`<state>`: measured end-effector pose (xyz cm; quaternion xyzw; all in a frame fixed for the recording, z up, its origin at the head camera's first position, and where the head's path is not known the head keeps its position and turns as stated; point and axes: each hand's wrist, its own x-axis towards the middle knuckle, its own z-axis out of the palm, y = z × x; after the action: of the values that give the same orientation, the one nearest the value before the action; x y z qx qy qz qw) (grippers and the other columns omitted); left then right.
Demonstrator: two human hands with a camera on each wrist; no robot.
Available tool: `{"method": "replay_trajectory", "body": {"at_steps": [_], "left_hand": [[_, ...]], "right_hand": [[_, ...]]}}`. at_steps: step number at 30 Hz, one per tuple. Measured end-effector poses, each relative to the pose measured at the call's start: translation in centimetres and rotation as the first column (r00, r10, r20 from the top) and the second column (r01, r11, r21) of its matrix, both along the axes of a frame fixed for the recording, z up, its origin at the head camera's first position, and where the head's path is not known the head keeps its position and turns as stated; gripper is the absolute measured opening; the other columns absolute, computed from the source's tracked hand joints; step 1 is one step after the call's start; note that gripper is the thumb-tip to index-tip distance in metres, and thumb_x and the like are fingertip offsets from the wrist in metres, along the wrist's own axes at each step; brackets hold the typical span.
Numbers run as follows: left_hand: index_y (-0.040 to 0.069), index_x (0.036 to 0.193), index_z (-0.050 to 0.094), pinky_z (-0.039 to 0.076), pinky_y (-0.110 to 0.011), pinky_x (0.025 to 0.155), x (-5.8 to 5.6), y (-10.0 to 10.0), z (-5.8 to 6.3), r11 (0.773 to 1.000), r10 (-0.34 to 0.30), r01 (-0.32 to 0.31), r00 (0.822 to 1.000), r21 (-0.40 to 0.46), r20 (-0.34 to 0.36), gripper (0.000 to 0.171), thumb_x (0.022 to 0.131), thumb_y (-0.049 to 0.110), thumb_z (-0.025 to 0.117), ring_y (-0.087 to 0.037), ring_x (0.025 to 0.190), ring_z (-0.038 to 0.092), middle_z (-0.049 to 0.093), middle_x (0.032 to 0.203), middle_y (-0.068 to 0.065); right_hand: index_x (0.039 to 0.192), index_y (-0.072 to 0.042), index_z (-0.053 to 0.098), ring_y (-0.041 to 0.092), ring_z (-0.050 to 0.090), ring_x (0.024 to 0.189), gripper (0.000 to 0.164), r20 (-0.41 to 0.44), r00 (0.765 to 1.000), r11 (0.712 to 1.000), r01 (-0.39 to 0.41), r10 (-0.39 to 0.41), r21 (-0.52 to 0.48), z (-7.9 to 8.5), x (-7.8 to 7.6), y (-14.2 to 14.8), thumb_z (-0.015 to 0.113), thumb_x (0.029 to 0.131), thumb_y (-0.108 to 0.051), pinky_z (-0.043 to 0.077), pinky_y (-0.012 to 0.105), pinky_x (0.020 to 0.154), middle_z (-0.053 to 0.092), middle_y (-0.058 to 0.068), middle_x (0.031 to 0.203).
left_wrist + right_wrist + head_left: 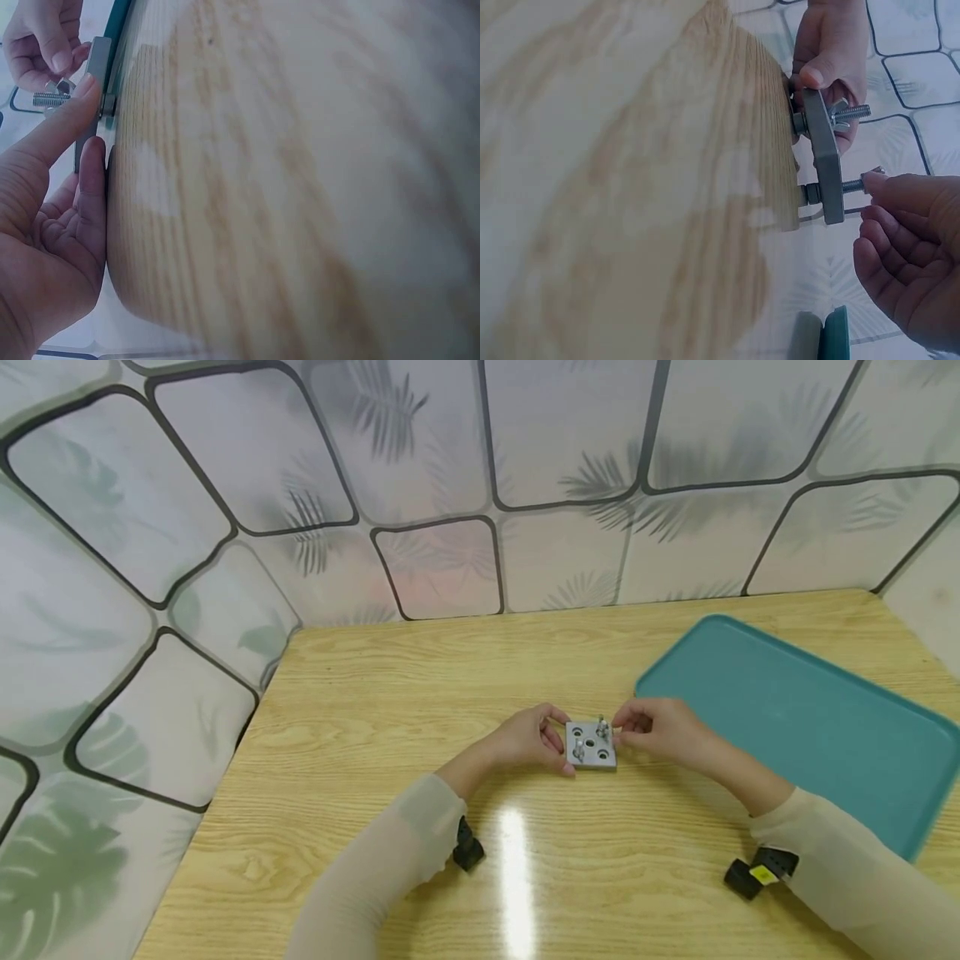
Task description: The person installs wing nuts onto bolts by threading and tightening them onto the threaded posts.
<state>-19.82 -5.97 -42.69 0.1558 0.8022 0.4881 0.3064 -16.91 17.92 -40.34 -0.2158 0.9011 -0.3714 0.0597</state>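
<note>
A square grey metal plate (590,765) with several holes lies on the wooden table. My left hand (531,741) grips its left side, thumb at the near corner and a finger at the far one. Two threaded bolts stand up through the plate. The near-left bolt (859,112) carries a wing nut (840,115) close to the plate. At the far-right bolt (853,185), my right hand (660,727) pinches a small wing nut (879,171) at the tip; the fingertips mostly hide it. Bolt heads (808,195) show below the plate, holding it off the table.
A teal tray (795,727) lies on the right of the wooden table (420,693), behind and beside my right forearm. Patterned curtain (435,568) or wall covering borders the table at the back and left. Black wrist cameras (468,847) hang under both sleeves.
</note>
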Motion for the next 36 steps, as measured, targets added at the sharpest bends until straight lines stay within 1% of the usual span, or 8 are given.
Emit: {"method": "replay_trajectory", "body": {"at_steps": [3,6,10,14,23,28,31,36], "left_hand": [[0.01,0.124,0.049,0.051,-0.023,0.069,0.0,0.0,0.0,1.0,-0.002,0.002,1.0,-0.004,-0.001,0.071,0.064,0.008,0.087,-0.014,0.075,0.061,0.062,0.088,-0.004],[0.01,0.124,0.049,0.051,-0.023,0.069,0.0,0.0,0.0,1.0,-0.001,0.001,1.0,-0.008,-0.005,0.071,0.065,0.009,0.087,-0.014,0.076,0.061,0.062,0.088,-0.004],[0.01,0.124,0.049,0.05,-0.023,0.069,0.0,0.0,0.0,1.0,-0.004,0.004,1.0,-0.011,-0.008,0.071,0.065,0.01,0.087,-0.014,0.076,0.061,0.063,0.089,-0.004],[0.009,0.124,0.048,0.05,-0.023,0.069,0.1,0.0,0.0,1.0,-0.008,0.008,1.0,-0.011,-0.014,0.071,0.065,0.012,0.088,-0.014,0.076,0.061,0.063,0.089,-0.004],[0.01,0.124,0.049,0.051,-0.024,0.07,0.1,0.0,0.1,1.0,0.003,-0.003,1.0,-0.001,-0.006,0.071,0.064,0.01,0.087,-0.015,0.077,0.061,0.062,0.089,-0.004],[0.01,0.124,0.049,0.05,-0.024,0.07,0.0,0.0,0.1,1.0,0.003,-0.003,1.0,-0.012,-0.016,0.071,0.064,0.01,0.088,-0.015,0.076,0.061,0.063,0.089,-0.004],[0.01,0.124,0.049,0.05,-0.024,0.069,0.0,0.0,0.1,1.0,-0.001,0.0,1.0,-0.013,-0.015,0.071,0.064,0.01,0.088,-0.015,0.076,0.061,0.062,0.088,-0.004],[0.01,0.123,0.049,0.05,-0.023,0.068,0.1,0.1,0.1,1.0,-0.001,0.0,1.0,-0.016,-0.021,0.07,0.064,0.01,0.087,-0.014,0.075,0.061,0.062,0.087,-0.004]], "right_hand": [[0.093,-0.001,0.066,0.011,0.055,0.068,0.016,0.006,0.998,0.999,0.054,-0.054,-0.004,0.0,-0.2,0.1,0.073,0.082,-0.01,0.046,0.023,0.057,0.063,0.002,0.077],[0.096,0.0,0.066,0.013,0.056,0.07,0.023,-0.014,0.997,0.997,0.082,-0.082,0.005,-0.2,-0.4,0.0,0.076,0.081,-0.014,0.047,0.023,0.059,0.064,0.003,0.079],[0.1,0.001,0.067,0.013,0.058,0.071,0.03,-0.032,0.996,0.997,0.079,-0.078,0.017,-0.1,-0.6,-0.4,0.077,0.079,-0.018,0.048,0.024,0.061,0.064,0.003,0.081],[0.101,0.002,0.066,0.013,0.057,0.072,0.033,-0.019,0.998,0.998,0.066,-0.066,0.001,0.0,-0.7,-0.8,0.077,0.079,-0.021,0.047,0.025,0.061,0.065,0.004,0.081],[0.091,-0.003,0.067,0.01,0.055,0.067,0.017,-0.016,0.999,0.999,0.032,-0.032,-0.002,-0.3,-0.5,-0.2,0.075,0.08,-0.012,0.046,0.024,0.057,0.063,0.001,0.076],[0.092,-0.004,0.067,0.009,0.055,0.067,0.016,-0.003,1.0,1.0,0.012,-0.012,0.004,-0.1,0.0,0.0,0.075,0.081,-0.014,0.047,0.024,0.057,0.062,0.0,0.076],[0.092,-0.003,0.068,0.009,0.055,0.068,0.014,-0.004,1.0,1.0,0.008,-0.008,-0.004,0.2,0.1,0.1,0.073,0.082,-0.012,0.047,0.024,0.057,0.063,0.0,0.077],[0.093,-0.002,0.067,0.01,0.056,0.069,0.01,-0.024,0.999,1.0,0.029,-0.029,0.002,0.3,-0.4,0.4,0.07,0.083,-0.005,0.047,0.024,0.059,0.063,0.002,0.078]]}}
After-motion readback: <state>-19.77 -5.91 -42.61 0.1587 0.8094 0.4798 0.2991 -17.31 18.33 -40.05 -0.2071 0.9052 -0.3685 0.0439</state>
